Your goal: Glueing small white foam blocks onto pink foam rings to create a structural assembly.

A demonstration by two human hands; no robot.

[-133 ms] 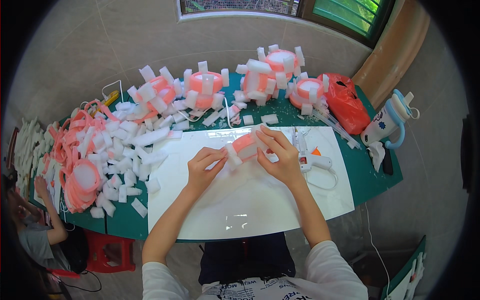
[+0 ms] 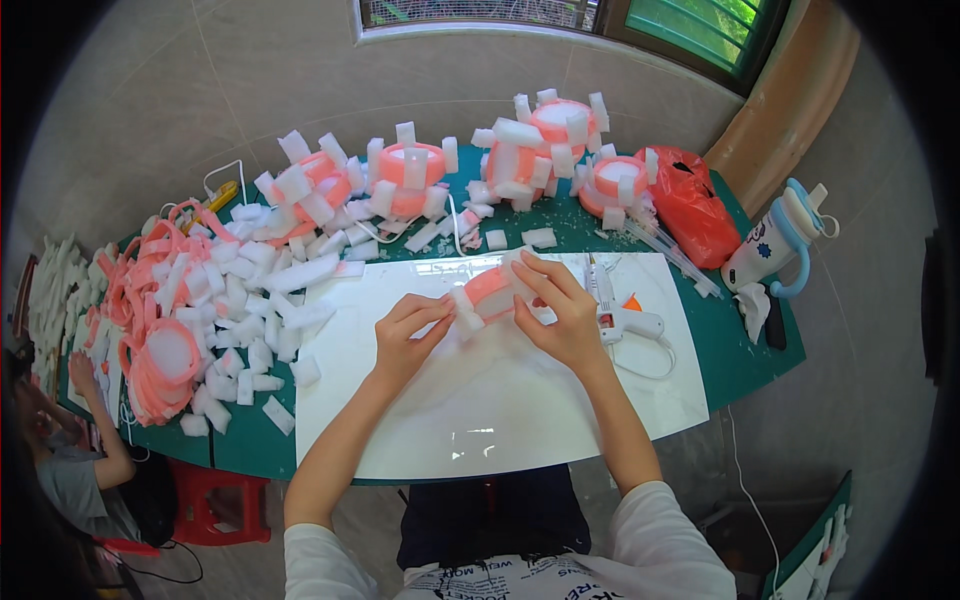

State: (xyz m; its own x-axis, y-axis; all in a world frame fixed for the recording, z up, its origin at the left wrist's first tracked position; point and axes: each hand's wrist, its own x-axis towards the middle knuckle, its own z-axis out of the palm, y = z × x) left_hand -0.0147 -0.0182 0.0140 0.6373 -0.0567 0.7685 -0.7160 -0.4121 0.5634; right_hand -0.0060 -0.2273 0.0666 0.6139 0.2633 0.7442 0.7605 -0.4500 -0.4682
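Note:
Between my two hands is a pink and white foam ring [image 2: 489,292] with white foam blocks on its sides, held above a glossy white board [image 2: 400,440]. My left hand [image 2: 412,332] pinches the block at its left end. My right hand [image 2: 556,310] has its thumb and fingers closed on the block at the right end. Just right of that hand lies a white glue gun [image 2: 630,320] with an orange part, its cord looping on the board. The underside of the ring is hidden.
Loose white foam blocks [image 2: 245,270] and pink foam strips [image 2: 150,270] heap up on the left. Several block-studded foam rings [image 2: 410,168] stand along the back. A red plastic bag [image 2: 690,205] and a tumbler [image 2: 765,245] are at right. Another person's arm [image 2: 115,460] shows far left.

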